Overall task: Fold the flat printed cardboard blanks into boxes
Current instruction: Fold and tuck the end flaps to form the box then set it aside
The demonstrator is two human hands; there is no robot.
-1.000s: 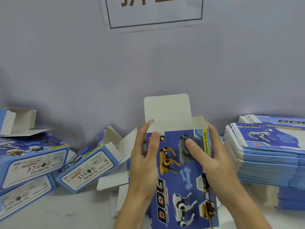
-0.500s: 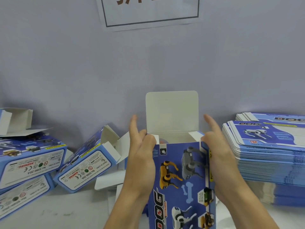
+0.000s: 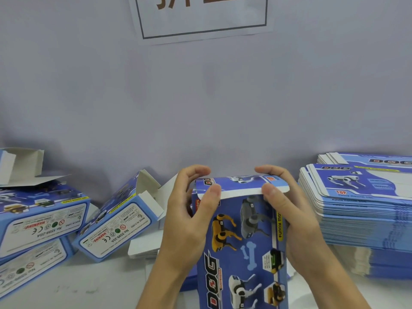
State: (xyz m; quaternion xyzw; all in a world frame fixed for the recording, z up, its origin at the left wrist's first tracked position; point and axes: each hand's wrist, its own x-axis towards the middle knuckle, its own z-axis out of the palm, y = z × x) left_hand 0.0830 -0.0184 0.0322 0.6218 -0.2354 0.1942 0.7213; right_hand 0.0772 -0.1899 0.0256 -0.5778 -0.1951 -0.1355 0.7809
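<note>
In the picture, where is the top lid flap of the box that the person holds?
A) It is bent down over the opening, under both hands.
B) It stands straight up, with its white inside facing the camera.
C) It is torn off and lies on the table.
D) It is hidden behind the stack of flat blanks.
A: the lid flap curves forward over the box opening, with the left hand and right hand gripping its two ends.

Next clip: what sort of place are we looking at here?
Probably a packaging workstation for toy boxes. A tall stack of flat printed blanks sits on the right, folded boxes are piled on the left, and both hands are closing another box against a plain wall.
</note>
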